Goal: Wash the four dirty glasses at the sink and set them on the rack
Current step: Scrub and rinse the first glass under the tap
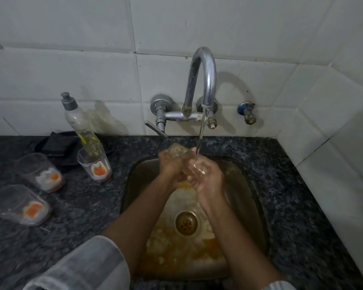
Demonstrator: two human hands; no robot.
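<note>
**One glass under the running tap, three waiting on the surface**

From the head camera, a person is standing at a small steel sink (132, 197) set into a dark speckled stone surface (298, 206). Both forearms are reaching in over the basin. The left hand (172, 166) is gripping a clear glass (177, 150), its fingers curled round the lower part while the rim is tilting up and away towards the wall. The right hand (205, 174) is lying against the glass from the right side with its fingers loosely bent and wet; whether it is actually clasping the glass cannot be told. A thin stream of water (202, 130) is falling from the curved chrome tap (203, 70) onto the meeting point of the two hands. Orange-brown residue is lying across the sink floor around the drain (186, 223).

To the left of the sink, three more glasses are sitting on the surface, well apart from the hands. The nearest to the basin (94, 167) is standing upright with white and orange dregs at its bottom. The middle one (40, 172) and the one closest to the camera (19, 205) are showing the same dregs. A soap bottle (80, 124) with a grey cap is standing just behind the upright glass, beside a dark sponge (60, 144) on a black dish.
</note>
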